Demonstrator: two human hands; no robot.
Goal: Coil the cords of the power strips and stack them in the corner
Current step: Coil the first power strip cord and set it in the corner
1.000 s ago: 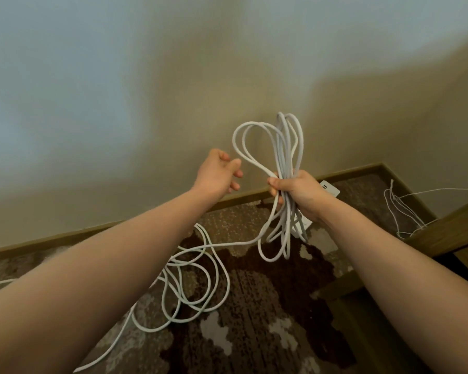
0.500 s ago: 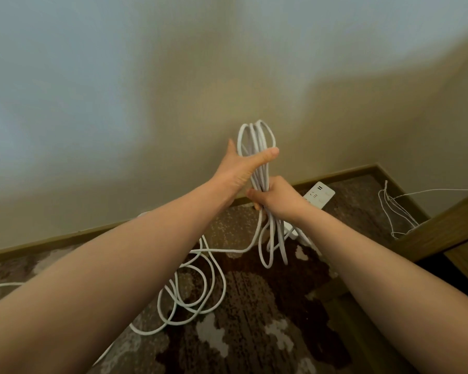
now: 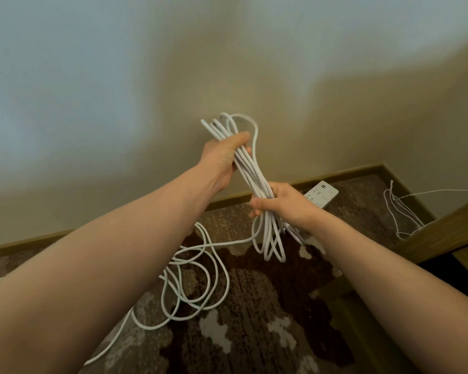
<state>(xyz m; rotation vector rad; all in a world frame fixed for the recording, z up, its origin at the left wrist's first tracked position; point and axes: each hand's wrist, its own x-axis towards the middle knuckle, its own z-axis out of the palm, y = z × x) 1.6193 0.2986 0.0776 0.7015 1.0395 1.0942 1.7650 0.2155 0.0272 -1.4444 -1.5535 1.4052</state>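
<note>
Your two bare arms reach forward over the patterned carpet [image 3: 254,333] toward the wall corner. Your left hand [image 3: 222,160] grips the upper part of the white cord bundle [image 3: 251,174], thumb on top. Your right hand [image 3: 278,202] clamps the bundle lower. Loose cord loops [image 3: 195,287] lie on the carpet. The white power strip [image 3: 322,195] shows just behind your right hand.

Coiled cord [image 3: 250,172] held between both hands — loose cord [image 3: 192,282] on the carpet [image 3: 254,333] below-left, power strip [image 3: 322,195] behind, near the corner.
</note>
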